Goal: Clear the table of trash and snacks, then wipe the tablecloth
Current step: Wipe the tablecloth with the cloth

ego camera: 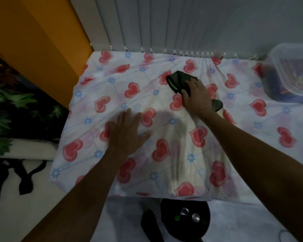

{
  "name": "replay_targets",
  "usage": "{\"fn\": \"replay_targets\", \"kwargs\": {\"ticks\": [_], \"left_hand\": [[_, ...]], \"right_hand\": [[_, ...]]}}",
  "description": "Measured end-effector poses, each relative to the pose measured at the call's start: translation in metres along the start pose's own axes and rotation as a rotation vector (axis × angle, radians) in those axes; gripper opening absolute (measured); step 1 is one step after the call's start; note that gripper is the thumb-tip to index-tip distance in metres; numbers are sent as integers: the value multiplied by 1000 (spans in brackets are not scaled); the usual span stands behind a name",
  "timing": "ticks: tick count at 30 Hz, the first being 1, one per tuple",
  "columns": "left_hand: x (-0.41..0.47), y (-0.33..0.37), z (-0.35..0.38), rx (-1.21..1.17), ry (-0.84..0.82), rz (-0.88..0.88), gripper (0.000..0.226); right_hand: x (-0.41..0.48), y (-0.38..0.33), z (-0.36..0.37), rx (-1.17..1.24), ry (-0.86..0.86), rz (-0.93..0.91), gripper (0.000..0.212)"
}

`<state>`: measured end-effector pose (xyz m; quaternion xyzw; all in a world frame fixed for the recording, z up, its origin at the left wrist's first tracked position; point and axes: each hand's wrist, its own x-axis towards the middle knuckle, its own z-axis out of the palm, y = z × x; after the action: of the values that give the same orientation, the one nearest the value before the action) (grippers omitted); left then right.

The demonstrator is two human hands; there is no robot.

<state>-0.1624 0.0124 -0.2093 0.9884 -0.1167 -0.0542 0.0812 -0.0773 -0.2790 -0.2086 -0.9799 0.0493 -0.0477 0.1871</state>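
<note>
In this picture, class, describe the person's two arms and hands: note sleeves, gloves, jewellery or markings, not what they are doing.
Both arms are bare from the bottom edge of the picture to the fingertips, with no sleeves in view. The left hand and the right hand wear no gloves. No watch, ring, bracelet or marking shows on either wrist, though the dim light could hide small details.

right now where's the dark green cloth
In the head view, the dark green cloth lies on the heart-printed tablecloth toward the far centre, pressed under the right hand, left of the clear plastic container.
</note>
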Motion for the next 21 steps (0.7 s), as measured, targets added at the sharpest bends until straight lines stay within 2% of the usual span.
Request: {"fn": "replay_targets", "kwargs": {"ticks": [2, 6, 10, 16, 21], "left_hand": [[1, -1, 1, 27, 14, -3, 83], [1, 1, 1, 43, 34, -2, 83], [-7, -2, 3, -12, 28, -5, 73], [-40, -12, -5, -3, 15, 14, 67], [-70, -20, -13, 75, -26, 90, 73]], "right_hand": [[-12, -8, 6, 46, 50, -74, 44], [-56, -26, 9, 110, 36, -320, 36], [-105, -45, 16, 113, 45, -438, 31], [-171, -72, 22, 116, -86, -539, 34], [-220, -92, 26, 156, -38, -586, 28]]}}
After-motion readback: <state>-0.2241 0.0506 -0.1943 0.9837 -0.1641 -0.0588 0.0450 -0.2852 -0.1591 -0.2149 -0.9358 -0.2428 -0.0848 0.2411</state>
